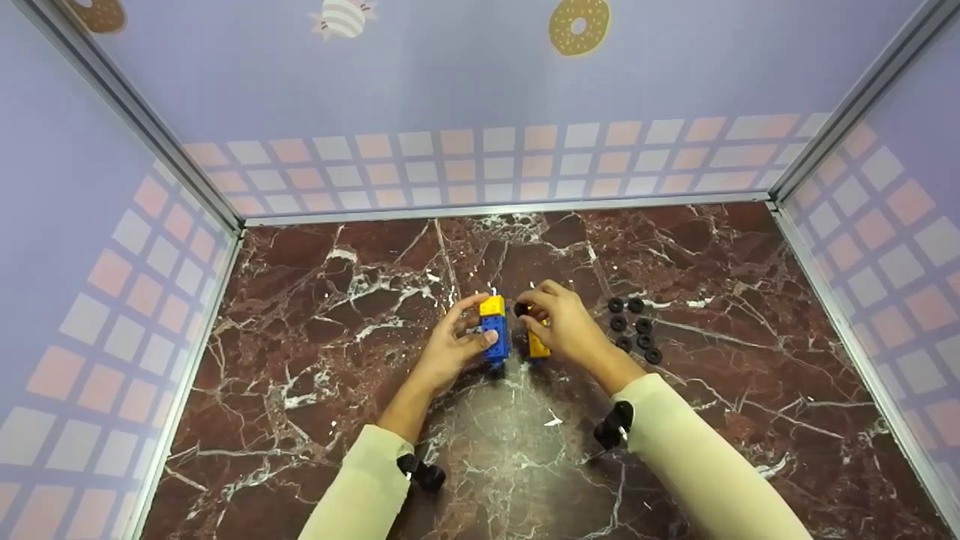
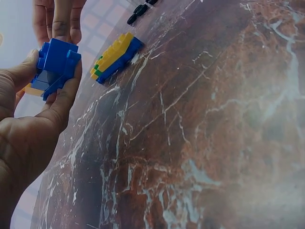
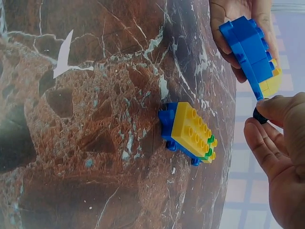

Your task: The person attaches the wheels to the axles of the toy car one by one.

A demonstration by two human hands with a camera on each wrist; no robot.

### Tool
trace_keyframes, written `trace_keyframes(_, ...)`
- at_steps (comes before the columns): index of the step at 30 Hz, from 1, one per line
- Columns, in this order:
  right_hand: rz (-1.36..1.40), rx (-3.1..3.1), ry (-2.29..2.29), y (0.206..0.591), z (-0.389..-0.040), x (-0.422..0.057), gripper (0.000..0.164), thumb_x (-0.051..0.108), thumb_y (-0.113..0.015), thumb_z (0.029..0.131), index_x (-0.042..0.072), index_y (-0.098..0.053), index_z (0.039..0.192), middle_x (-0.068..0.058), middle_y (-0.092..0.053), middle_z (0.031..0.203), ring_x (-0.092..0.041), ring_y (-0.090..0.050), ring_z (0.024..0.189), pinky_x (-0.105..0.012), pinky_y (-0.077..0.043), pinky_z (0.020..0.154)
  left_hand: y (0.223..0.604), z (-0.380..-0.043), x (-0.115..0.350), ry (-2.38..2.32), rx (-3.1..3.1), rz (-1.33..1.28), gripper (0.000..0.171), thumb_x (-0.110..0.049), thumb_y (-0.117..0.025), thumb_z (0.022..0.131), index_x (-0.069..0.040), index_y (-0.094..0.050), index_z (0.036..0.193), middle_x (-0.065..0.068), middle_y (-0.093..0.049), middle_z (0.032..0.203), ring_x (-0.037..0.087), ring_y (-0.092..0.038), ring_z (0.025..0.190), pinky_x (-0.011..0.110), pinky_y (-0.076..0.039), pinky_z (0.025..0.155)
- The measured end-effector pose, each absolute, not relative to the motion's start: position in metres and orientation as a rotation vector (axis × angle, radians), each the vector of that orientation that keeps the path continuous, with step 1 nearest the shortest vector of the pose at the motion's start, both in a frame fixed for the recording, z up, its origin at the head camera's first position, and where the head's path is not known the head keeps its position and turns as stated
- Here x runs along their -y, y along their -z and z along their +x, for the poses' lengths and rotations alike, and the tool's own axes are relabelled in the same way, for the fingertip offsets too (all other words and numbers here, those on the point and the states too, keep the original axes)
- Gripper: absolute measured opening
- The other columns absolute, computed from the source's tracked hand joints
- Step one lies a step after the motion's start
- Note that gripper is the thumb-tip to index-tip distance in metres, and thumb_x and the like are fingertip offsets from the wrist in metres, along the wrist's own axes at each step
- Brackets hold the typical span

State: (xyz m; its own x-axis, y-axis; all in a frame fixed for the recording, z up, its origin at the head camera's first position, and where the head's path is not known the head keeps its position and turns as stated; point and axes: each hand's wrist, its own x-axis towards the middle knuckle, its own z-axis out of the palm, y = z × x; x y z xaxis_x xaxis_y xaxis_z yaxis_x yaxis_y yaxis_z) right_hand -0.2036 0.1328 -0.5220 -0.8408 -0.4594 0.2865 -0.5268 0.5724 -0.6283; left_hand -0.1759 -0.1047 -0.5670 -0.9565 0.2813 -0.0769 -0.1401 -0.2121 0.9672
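Note:
My left hand point(image 1: 448, 351) grips a toy vehicle point(image 1: 495, 339) of blue blocks with a yellow block at its far end, thumb on its top. In the right wrist view this blue and yellow vehicle point(image 3: 250, 52) is tilted, with its yellow end toward the other hand. Between thumb and fingertips, my right hand point(image 1: 564, 324) pinches a small black wheel point(image 3: 259, 116), right at the vehicle's yellow end. Below the right hand, a second toy vehicle point(image 3: 190, 133) stands on the table, with a yellow studded top, a little green and a blue base.
To the right of the right hand lie several black wheels point(image 1: 643, 325) in a loose group on the marbled table point(image 1: 315, 450). Patterned panels point(image 1: 480, 90) wall the table at the back and both sides.

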Motion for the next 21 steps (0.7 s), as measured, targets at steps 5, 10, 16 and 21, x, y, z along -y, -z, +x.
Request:
trace_keyframes(5, 0.855, 2.707, -1.150, 0.5213, -0.2046, -0.1308, 0.026, 0.001, -0.078, 0.101, -0.004, -0.076, 0.126, -0.022, -0.067, 0.109, -0.038, -0.080, 0.095, -0.048, -0.072, 0.085, 0.5649, -0.1749, 0.1028, -2.249, -1.755, 0.159, 0.072, 0.001, -0.078, 0.100, -0.006, -0.045, 0.163, 0.029, -0.059, 0.145, 0.024, -0.074, 0.108, 0.039, -0.070, 0.096)
trace_keyframes(10, 0.866, 2.694, -1.181, 0.5225, -0.2050, -0.1294, 0.027, 0.001, -0.078, 0.101, -0.006, -0.075, 0.126, -0.025, -0.067, 0.109, -0.041, -0.079, 0.096, -0.051, -0.071, 0.086, 0.5642, -0.1728, 0.1006, -2.245, -1.732, 0.153, 0.074, 0.001, -0.077, 0.100, -0.006, -0.044, 0.165, 0.028, -0.058, 0.146, 0.023, -0.074, 0.111, 0.041, -0.070, 0.095)
trace_keyframes(16, 0.872, 2.669, -1.183, 0.5219, -0.2036, -0.1289, 0.027, 0.000, -0.079, 0.100, -0.005, -0.075, 0.125, -0.024, -0.069, 0.111, -0.039, -0.079, 0.095, -0.049, -0.071, 0.085, 0.5648, -0.1717, 0.0999, -2.274, -1.696, 0.178, 0.075, 0.000, -0.078, 0.100, -0.006, -0.043, 0.167, 0.026, -0.058, 0.149, 0.023, -0.074, 0.111, 0.038, -0.070, 0.095)
trace_keyframes(21, 0.867, 2.668, -1.186, 0.5216, -0.2029, -0.1280, 0.026, 0.000, -0.079, 0.100, -0.005, -0.076, 0.125, -0.023, -0.068, 0.110, -0.038, -0.079, 0.093, -0.049, -0.071, 0.085, 0.5658, -0.1715, 0.0995, -2.285, -1.696, 0.162, 0.086, -0.002, -0.080, 0.099, -0.007, -0.034, 0.171, 0.025, -0.061, 0.144, 0.023, -0.076, 0.109, 0.039, -0.071, 0.093)
